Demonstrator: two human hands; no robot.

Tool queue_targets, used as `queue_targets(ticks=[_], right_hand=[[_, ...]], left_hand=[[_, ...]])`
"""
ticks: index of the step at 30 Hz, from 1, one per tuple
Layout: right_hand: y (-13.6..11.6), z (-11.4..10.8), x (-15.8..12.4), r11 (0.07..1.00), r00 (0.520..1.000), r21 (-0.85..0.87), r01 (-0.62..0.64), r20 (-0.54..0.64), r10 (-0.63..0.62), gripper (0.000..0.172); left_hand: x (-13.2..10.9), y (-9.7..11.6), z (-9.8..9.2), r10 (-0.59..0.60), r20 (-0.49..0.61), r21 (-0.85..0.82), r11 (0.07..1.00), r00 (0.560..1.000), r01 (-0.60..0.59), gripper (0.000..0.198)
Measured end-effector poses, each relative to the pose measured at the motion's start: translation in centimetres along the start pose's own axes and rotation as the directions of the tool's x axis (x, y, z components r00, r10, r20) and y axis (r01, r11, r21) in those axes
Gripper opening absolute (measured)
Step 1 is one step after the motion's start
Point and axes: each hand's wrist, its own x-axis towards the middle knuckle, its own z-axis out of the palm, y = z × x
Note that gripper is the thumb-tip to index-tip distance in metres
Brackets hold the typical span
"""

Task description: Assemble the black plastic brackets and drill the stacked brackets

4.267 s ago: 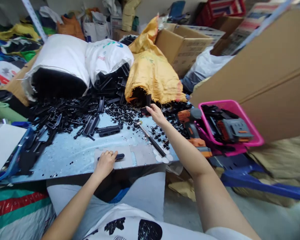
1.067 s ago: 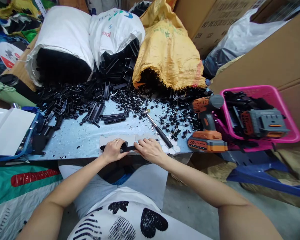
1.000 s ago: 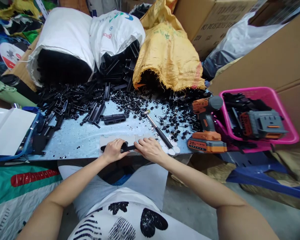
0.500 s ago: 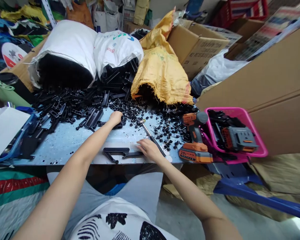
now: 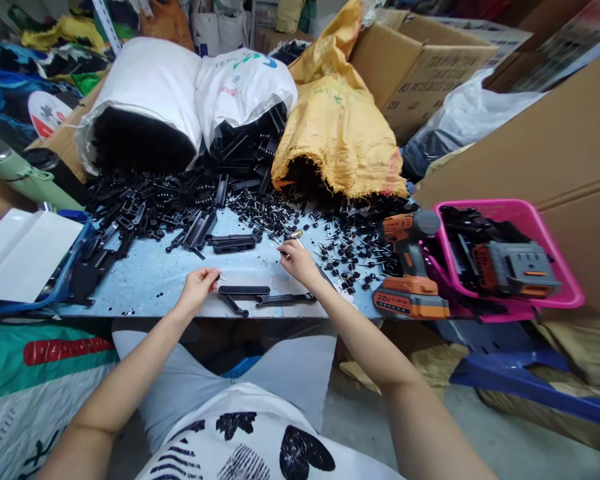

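Observation:
My left hand (image 5: 199,289) is low over the front of the table, thumb and fingertips pinched together on something too small to make out. Just right of it lie a long black plastic bar (image 5: 244,290) with an angled black arm (image 5: 234,305), and another slim black part (image 5: 286,299). Farther back, my right hand (image 5: 301,263) has its fingers closed beside the hammer (image 5: 295,235), partly covering its shaft. A small dark bit shows at those fingertips; its kind is unclear. Behind the hands rests a stack of black bars (image 5: 234,243).
Loose black-headed pins (image 5: 343,250) cover the right middle. Black plastic parts (image 5: 150,200) spill from two white sacks (image 5: 145,80); a yellow sack (image 5: 345,133) stands beside them. An orange cordless drill (image 5: 410,297) and a pink basket (image 5: 513,205) are at right, a blue tray (image 5: 75,267) at left.
My left hand has come back from the stack of black bars to the table's front. My right hand has moved from the front parts up to the hammer. The view has shifted slightly.

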Motion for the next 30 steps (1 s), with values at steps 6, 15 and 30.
queue_targets(ticks=[6,15,30], right_hand=[[-3.5,-2.5,-4.2,0.923,0.978,0.384,-0.035,0.202,-0.047,0.017],[-6.4,-3.2,-4.0,0.987,0.913,0.001,0.160,0.381,-0.148,0.022],[-2.1,1.4,-8.0,0.901,0.900,0.025,0.432,0.046,-0.433,0.039]], left_hand=[[-2.1,-2.6,-0.5,-0.052,-0.054,-0.130,0.991,0.997,0.045,0.036],[-1.6,-2.4,0.4,0.132,-0.005,0.227,0.966,0.991,-0.127,0.025],[-2.5,-3.0,0.2,0.534,0.644,0.673,-0.054,0.548,-0.738,0.036]])
